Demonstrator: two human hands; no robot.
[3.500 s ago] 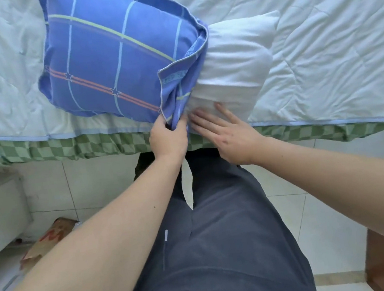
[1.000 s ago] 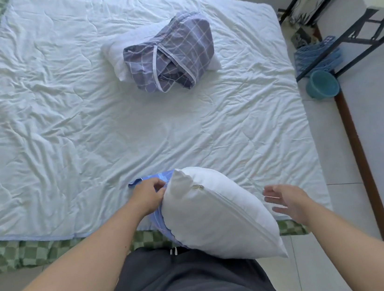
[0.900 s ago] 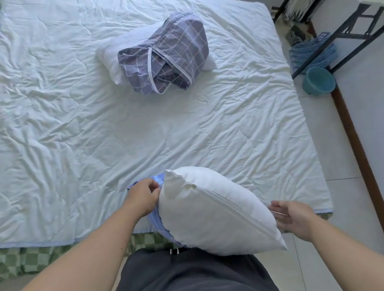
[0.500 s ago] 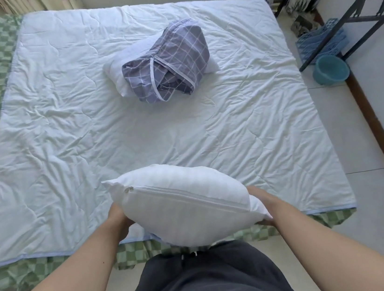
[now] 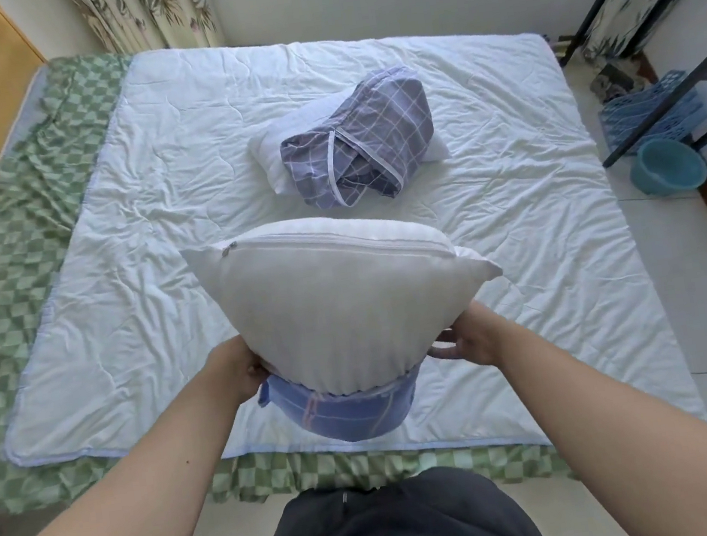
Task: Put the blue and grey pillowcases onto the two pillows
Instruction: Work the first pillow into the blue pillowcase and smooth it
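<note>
Slippage looks the main risk: the white pillow [image 5: 339, 310] is held upright above the near edge of the bed [image 5: 116, 254], only its lower end seated in the bunched blue pillowcase [image 5: 344, 417], and if either grip loosens on the case mouth, the fabric could slide off or the pillow topple toward 12 o'clock. The left hand [image 5: 239, 372] at 9 o'clock of the case and the right hand [image 5: 469, 338] at 3 o'clock each have fingers curled around the case's rim, pinching it against the pillow's sides. The pillow's zippered edge faces up, and that edge runs roughly from 9 to 3 o'clock, tilting down toward 3. An uneven tug from one side would probably twist the case and jam a corner. Farther off at 12 o'clock, the grey pillowcase [image 5: 366, 135] lies crumpled on the second pillow [image 5: 273, 152], not yet fitted.
</note>
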